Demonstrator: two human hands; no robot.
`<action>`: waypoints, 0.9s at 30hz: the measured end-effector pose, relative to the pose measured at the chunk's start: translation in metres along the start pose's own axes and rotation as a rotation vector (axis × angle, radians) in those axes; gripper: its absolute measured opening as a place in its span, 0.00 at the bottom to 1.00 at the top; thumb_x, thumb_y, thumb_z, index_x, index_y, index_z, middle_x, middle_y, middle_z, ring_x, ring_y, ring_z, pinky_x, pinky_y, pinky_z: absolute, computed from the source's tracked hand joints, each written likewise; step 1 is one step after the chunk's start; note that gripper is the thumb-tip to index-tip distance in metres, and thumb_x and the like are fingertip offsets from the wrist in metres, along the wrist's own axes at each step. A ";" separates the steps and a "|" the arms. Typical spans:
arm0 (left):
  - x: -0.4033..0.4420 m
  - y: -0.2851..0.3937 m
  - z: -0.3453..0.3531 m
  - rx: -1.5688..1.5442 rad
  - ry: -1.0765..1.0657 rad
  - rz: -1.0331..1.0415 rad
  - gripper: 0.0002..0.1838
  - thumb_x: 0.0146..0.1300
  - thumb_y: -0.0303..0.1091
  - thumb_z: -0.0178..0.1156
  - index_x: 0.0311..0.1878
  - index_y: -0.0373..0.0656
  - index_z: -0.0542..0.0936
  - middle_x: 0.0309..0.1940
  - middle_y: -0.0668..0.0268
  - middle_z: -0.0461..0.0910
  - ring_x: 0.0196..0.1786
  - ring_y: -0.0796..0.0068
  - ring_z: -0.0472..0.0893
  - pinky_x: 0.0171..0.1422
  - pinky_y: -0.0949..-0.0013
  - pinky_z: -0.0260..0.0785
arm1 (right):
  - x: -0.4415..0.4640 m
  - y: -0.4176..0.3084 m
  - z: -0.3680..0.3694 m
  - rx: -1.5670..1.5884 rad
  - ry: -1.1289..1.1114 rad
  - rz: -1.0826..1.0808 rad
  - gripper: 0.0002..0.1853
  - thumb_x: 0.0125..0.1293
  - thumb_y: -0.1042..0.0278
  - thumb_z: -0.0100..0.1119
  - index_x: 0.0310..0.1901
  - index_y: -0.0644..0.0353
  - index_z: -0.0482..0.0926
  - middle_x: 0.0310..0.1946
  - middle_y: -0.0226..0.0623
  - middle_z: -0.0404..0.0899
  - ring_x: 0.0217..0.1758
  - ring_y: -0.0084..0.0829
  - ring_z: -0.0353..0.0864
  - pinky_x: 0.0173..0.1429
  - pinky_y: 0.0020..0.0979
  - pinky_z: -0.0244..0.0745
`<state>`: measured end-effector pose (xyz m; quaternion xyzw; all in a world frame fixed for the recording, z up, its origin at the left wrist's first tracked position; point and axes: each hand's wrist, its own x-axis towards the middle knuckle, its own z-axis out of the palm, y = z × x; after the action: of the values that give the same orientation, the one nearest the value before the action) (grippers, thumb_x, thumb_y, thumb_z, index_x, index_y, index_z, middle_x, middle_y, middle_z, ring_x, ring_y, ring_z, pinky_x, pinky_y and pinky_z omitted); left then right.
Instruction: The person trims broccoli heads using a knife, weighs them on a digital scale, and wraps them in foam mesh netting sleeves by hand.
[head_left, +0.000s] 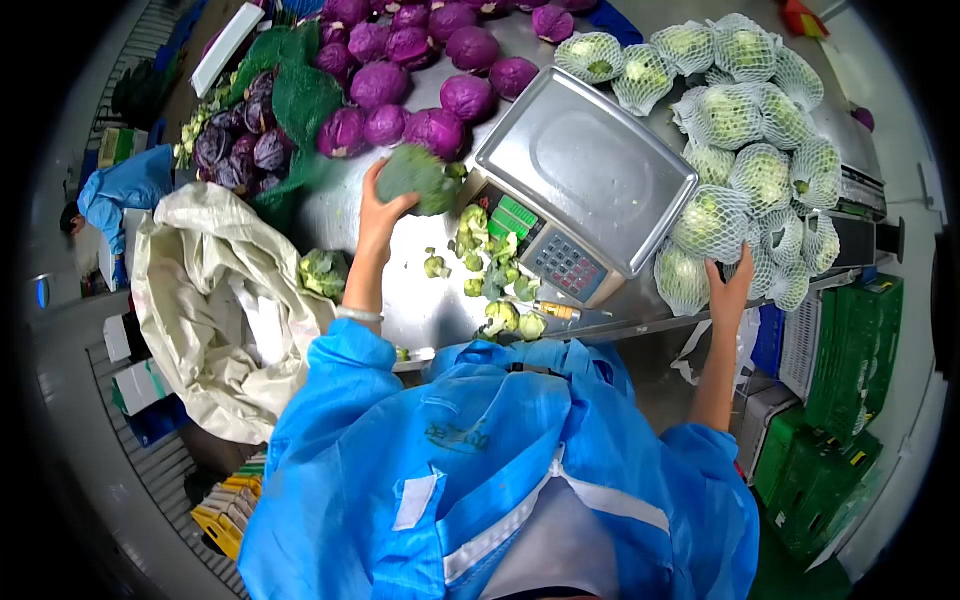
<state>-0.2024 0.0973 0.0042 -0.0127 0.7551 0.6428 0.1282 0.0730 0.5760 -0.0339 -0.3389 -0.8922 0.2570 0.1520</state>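
Note:
My left hand (378,208) grips a green broccoli head (415,180), held over the metal table left of the scale. My right hand (730,288) is at the front of a pile of pale green vegetable heads in white foam nets. Its thumb and a finger are spread against a netted vegetable head (711,222); its other fingers are hidden. Between my hands stands a digital scale (585,165) with a bare metal pan. Cut green stalk pieces (480,250) lie before it, near a yellow-handled knife (556,310).
Purple cabbages (380,85) cover the back of the table (400,310). A green mesh sack (300,95) of dark purple heads and a whitish woven sack (180,300) are on the left. Green crates (850,370) stack at the right. Another person in blue (130,190) is far left.

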 end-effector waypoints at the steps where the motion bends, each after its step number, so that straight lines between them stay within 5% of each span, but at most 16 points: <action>1: 0.005 0.010 0.013 0.133 -0.050 0.162 0.43 0.43 0.34 0.71 0.66 0.44 0.64 0.56 0.57 0.73 0.57 0.60 0.77 0.62 0.61 0.71 | -0.001 -0.019 -0.003 -0.077 0.038 -0.041 0.41 0.58 0.61 0.69 0.69 0.65 0.59 0.69 0.54 0.58 0.72 0.55 0.57 0.73 0.46 0.53; 3: 0.009 0.041 0.055 0.290 -0.184 0.303 0.45 0.40 0.37 0.72 0.65 0.43 0.66 0.60 0.56 0.72 0.63 0.58 0.72 0.67 0.61 0.65 | 0.002 -0.048 -0.005 -0.227 0.130 -0.126 0.43 0.56 0.61 0.70 0.69 0.65 0.59 0.69 0.55 0.57 0.71 0.57 0.57 0.73 0.48 0.53; 4: 0.015 0.048 0.078 0.309 -0.248 0.357 0.45 0.39 0.39 0.73 0.65 0.43 0.67 0.61 0.54 0.71 0.64 0.58 0.72 0.67 0.60 0.65 | 0.006 -0.051 -0.002 -0.293 0.178 -0.298 0.42 0.52 0.62 0.72 0.68 0.56 0.63 0.70 0.49 0.57 0.71 0.57 0.57 0.72 0.54 0.53; 8: 0.024 0.060 0.165 0.533 -0.427 0.439 0.45 0.38 0.43 0.73 0.64 0.48 0.68 0.62 0.56 0.70 0.61 0.49 0.72 0.64 0.58 0.68 | 0.010 -0.075 0.018 -0.643 -0.054 -0.446 0.39 0.49 0.63 0.73 0.65 0.41 0.69 0.70 0.36 0.60 0.70 0.53 0.59 0.68 0.60 0.57; 11: 0.023 0.045 0.202 0.851 -0.490 0.509 0.46 0.38 0.49 0.74 0.65 0.56 0.68 0.66 0.64 0.67 0.56 0.43 0.71 0.62 0.51 0.69 | 0.025 -0.064 0.020 -0.630 -0.122 -0.280 0.39 0.46 0.65 0.74 0.64 0.41 0.71 0.67 0.38 0.62 0.67 0.54 0.63 0.66 0.56 0.63; 15: 0.016 0.033 0.202 0.755 -0.473 0.623 0.51 0.39 0.56 0.76 0.69 0.58 0.65 0.69 0.58 0.62 0.62 0.42 0.68 0.66 0.49 0.64 | 0.043 -0.036 0.014 -0.355 0.123 -0.273 0.35 0.44 0.68 0.73 0.58 0.54 0.73 0.61 0.41 0.70 0.64 0.50 0.67 0.64 0.44 0.66; 17: 0.019 0.030 0.173 0.565 -0.419 0.583 0.47 0.43 0.55 0.75 0.68 0.56 0.67 0.71 0.49 0.57 0.71 0.43 0.62 0.70 0.51 0.63 | 0.043 -0.026 0.001 -0.286 0.161 -0.317 0.32 0.44 0.69 0.71 0.55 0.61 0.73 0.58 0.44 0.73 0.61 0.47 0.70 0.64 0.43 0.65; 19: 0.024 0.030 0.117 0.378 -0.330 0.559 0.41 0.50 0.46 0.74 0.67 0.53 0.68 0.71 0.54 0.59 0.68 0.55 0.68 0.66 0.55 0.67 | 0.032 -0.032 -0.015 -0.251 0.221 -0.327 0.31 0.44 0.69 0.70 0.54 0.61 0.73 0.57 0.45 0.74 0.61 0.46 0.70 0.65 0.42 0.64; 21: 0.020 0.013 0.044 0.203 -0.249 0.305 0.36 0.55 0.38 0.71 0.67 0.49 0.68 0.69 0.61 0.64 0.61 0.64 0.76 0.60 0.61 0.71 | 0.015 -0.042 -0.028 -0.265 0.335 -0.296 0.30 0.44 0.70 0.69 0.54 0.62 0.74 0.57 0.45 0.74 0.61 0.47 0.70 0.65 0.42 0.63; 23: 0.006 0.002 -0.033 0.350 0.078 0.185 0.29 0.60 0.33 0.67 0.64 0.43 0.71 0.59 0.65 0.75 0.49 0.68 0.82 0.52 0.68 0.73 | 0.007 -0.032 -0.030 -0.366 0.309 -0.284 0.32 0.44 0.69 0.72 0.55 0.62 0.72 0.58 0.45 0.73 0.62 0.48 0.69 0.66 0.43 0.63; 27: -0.047 -0.033 -0.182 0.081 0.542 0.032 0.19 0.65 0.32 0.62 0.57 0.39 0.76 0.49 0.62 0.80 0.43 0.75 0.81 0.45 0.74 0.74 | -0.001 0.008 -0.013 -0.487 0.090 -0.249 0.36 0.47 0.66 0.73 0.58 0.67 0.67 0.62 0.53 0.67 0.64 0.53 0.66 0.67 0.45 0.62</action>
<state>-0.1827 -0.0922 0.0079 -0.1672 0.7871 0.5872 -0.0883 0.0833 0.5852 -0.0279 -0.2642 -0.9548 -0.0008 0.1360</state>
